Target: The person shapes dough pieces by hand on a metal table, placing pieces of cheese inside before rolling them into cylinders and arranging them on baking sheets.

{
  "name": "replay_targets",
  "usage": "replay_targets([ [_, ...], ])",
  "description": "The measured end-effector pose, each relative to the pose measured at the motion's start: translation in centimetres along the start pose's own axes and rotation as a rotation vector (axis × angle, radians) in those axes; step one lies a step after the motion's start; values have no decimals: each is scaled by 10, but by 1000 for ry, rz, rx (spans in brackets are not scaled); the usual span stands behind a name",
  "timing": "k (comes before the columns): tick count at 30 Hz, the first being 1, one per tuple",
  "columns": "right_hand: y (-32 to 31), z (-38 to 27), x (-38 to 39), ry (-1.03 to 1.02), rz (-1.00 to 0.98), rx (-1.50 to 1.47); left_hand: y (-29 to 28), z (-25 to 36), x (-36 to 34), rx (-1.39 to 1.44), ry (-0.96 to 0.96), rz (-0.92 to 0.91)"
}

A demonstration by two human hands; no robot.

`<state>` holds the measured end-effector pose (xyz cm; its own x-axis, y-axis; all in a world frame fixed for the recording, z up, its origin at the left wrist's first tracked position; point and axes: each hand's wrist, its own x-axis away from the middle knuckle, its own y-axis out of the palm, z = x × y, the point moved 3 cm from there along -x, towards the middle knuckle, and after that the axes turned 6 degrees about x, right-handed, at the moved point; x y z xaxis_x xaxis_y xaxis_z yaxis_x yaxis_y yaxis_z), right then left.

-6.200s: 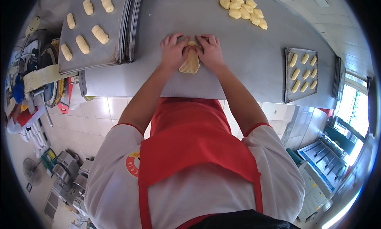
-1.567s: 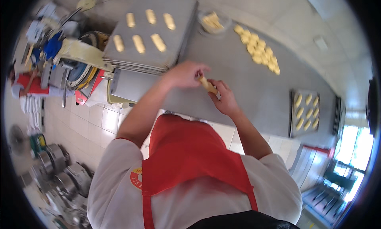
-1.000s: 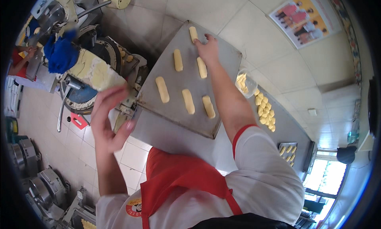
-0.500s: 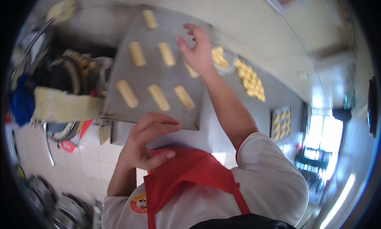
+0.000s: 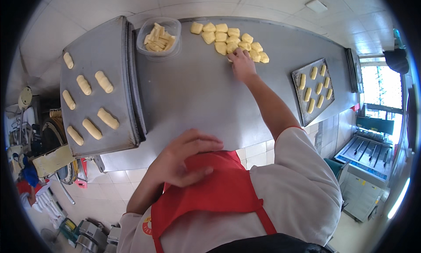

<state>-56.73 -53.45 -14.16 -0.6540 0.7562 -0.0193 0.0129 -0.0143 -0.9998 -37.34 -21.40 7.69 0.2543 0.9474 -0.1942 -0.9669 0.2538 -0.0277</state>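
Note:
At the near edge of the cluster of pale yellow dough pieces [image 5: 221, 36], my right hand [image 5: 243, 65] has its fingers closed on one piece of dough [image 5: 230, 59], mostly covered by the fingertips. The cluster lies on the grey metal table [image 5: 188, 95]. My left hand [image 5: 186, 158] hovers in front of my red apron, fingers apart, holding nothing. To the left, a metal baking tray [image 5: 83, 114] carries several spaced-out rolled dough logs [image 5: 104, 82].
A clear plastic tub [image 5: 174, 30] with flat dough strips [image 5: 158, 39] stands beside the left tray, which tops a stack. Farther right lies a smaller tray [image 5: 302, 106] of dough logs. A wall [image 5: 193, 3] runs along the table's far side. Machines [image 5: 366, 165] stand at the right.
My view has turned right. My right hand has gone from above the left tray to the dough cluster and closed on a piece. My left hand stays near the apron.

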Motion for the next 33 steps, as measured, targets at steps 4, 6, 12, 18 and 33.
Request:
replay_targets([
  [4,-33,13,16,-14,232,-333,29,-50,-45,-112,18,108],
  [6,-80,-4,48,34,290,-530,38,-92,-55,-18,-77,327],
  [12,-114,-102,182,182,149,-1341,74,-173,-61,335,-422,751],
  [18,-64,-150,203,597,40,-1428,96,-159,-25,-311,-199,787],
  [33,-76,-128,223,60,204,-189,29,-198,100,-212,-254,652],
])
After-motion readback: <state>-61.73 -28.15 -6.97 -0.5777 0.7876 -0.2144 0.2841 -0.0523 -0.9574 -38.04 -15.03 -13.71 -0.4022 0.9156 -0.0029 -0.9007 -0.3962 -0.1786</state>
